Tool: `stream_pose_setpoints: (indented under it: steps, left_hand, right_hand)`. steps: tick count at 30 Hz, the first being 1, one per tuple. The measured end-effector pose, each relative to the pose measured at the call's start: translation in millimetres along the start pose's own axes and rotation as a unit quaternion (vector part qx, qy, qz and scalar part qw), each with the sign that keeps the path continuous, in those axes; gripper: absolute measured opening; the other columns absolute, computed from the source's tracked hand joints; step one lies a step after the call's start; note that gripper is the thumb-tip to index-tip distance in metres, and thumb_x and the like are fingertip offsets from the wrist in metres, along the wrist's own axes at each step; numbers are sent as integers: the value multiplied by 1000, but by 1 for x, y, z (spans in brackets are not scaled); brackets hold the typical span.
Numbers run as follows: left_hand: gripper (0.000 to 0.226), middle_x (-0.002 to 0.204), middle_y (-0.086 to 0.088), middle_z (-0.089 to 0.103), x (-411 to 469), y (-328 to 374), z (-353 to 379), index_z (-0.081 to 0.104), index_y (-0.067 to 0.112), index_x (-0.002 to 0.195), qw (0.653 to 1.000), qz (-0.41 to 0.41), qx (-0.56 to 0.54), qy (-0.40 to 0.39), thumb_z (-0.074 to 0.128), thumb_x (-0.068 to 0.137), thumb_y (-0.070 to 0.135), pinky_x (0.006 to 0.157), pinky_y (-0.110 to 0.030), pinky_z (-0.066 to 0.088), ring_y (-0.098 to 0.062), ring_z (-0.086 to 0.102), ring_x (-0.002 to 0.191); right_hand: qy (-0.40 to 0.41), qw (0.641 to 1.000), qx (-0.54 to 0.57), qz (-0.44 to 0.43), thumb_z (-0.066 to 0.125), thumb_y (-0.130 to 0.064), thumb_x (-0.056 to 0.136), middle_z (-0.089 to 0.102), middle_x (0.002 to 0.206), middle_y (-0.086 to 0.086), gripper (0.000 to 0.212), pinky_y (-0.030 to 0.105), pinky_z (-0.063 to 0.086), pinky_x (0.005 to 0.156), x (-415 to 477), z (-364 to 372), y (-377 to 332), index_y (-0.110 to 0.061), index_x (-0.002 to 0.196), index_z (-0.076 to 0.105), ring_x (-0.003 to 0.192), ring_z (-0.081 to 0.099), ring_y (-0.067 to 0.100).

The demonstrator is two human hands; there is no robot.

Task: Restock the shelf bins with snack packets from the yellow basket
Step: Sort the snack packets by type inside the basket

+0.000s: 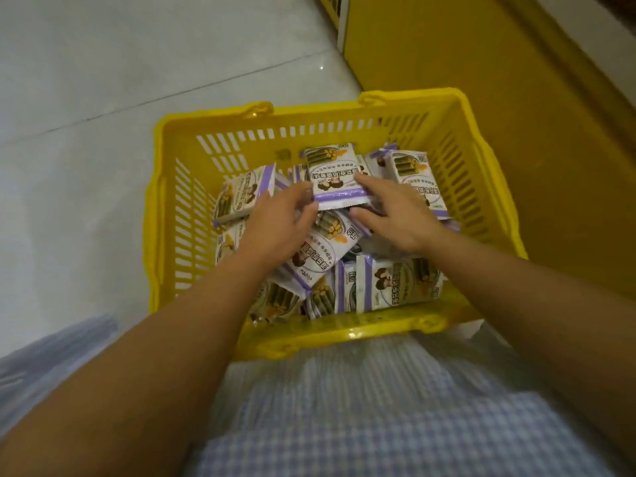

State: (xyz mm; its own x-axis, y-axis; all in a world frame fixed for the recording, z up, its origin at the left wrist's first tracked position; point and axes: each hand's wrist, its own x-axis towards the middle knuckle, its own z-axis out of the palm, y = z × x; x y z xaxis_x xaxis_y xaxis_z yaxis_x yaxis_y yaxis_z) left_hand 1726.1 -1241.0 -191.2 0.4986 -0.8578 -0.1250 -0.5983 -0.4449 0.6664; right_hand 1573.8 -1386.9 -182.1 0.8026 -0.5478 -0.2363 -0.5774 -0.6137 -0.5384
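Grey floor tiles carry one yellow basket [179, 201]. Both arms reach in. The left hand [275, 222] and right hand [395, 218] pinch one snack packet [335, 177] between thumbs and curled fingers near the far wall, above roughly a dozen loose packets [395, 287].

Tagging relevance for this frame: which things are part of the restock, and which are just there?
In the job:
yellow basket
snack packets piled in it
top packet, pinched at its edges by left hand and right hand

Just there:
tiled floor
yellow panel beside the basket
checked garment
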Motion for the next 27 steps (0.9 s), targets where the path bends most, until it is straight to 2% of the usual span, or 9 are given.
stream_pose_setpoints:
  steps: [3, 5, 10, 15, 17, 18, 20, 24, 27]
  left_hand:
    - [53, 135, -1, 56, -21, -1, 6, 31, 25, 147, 996, 9, 67, -56, 49, 97, 31, 118, -46, 8, -20, 57, 116]
    - [53, 142, -1, 49, -30, -6, 3, 33, 26, 146, 988, 22, 126, -82, 51, 96, 33, 118, -46, 5, -19, 54, 120]
    - [45, 143, -3, 46, -55, -19, -1, 48, 22, 136, 982, 14, 144, -120, 55, 93, 32, 104, -41, 38, -24, 46, 125]
    - [55, 144, 0, 44, -63, -20, 3, 48, 25, 136, 974, 46, 181, -128, 66, 85, 36, 105, -39, 36, -23, 41, 129]
    - [60, 143, 1, 44, -59, -20, 0, 51, 29, 132, 967, 49, 196, -157, 72, 78, 45, 103, -38, 35, -22, 39, 130]
    - [58, 141, 2, 44, -56, -20, -4, 54, 32, 127, 961, 55, 207, -175, 73, 75, 49, 100, -37, 35, -22, 39, 128]
    - [54, 141, 2, 40, -48, -23, -13, 59, 37, 119, 937, 67, 261, -224, 73, 71, 57, 98, -39, 36, -22, 38, 129]
    - [49, 149, 0, 27, -39, -27, -24, 59, 43, 120, 848, 75, 429, -303, 72, 74, 53, 107, -55, 24, -27, 22, 139]
    - [46, 146, 0, 29, -36, -24, -24, 57, 41, 124, 825, 86, 460, -317, 68, 80, 47, 110, -57, 18, -27, 20, 139]
  right_hand:
    - [-48, 997, -53, 16, 55, -43, 93, 44, 148, 0, 69, 54, 8, 118, -16, 3, 0, -33, 151, 18, 137, 37, 27]
    - [-58, 995, -84, 18, 59, -47, 90, 41, 150, -1, 77, 53, 11, 117, -28, 1, 1, -31, 152, 16, 137, 36, 30]
    - [-108, 986, -117, 40, 77, -52, 71, 46, 145, 6, 102, 49, 42, 102, -54, 2, -3, -29, 150, 17, 126, 49, 33]
    - [-166, 958, -208, 104, 77, -35, 76, 53, 133, 9, 73, 40, 46, 94, -66, 4, 5, -26, 139, 40, 121, 48, 29]
    - [-156, 953, -248, 83, 71, -34, 81, 57, 117, 12, 32, 38, 46, 86, -67, 1, 7, -30, 110, 57, 106, 49, 27]
    - [-148, 954, -249, 72, 68, -32, 83, 58, 108, 12, 17, 37, 46, 80, -67, -1, 9, -30, 95, 57, 97, 48, 26]
    - [-127, 968, -208, 55, 67, -30, 84, 61, 101, 10, 17, 35, 46, 71, -66, -6, 13, -22, 94, 57, 87, 53, 25]
    - [-42, 998, -44, 32, 64, -28, 90, 58, 80, 7, 19, 30, 37, 58, -65, -13, 12, -12, 91, 54, 74, 53, 22]
    - [-4, 999, 41, 27, 58, -29, 94, 60, 94, 3, 23, 30, 43, 70, -60, -16, 7, -12, 109, 58, 88, 55, 20]
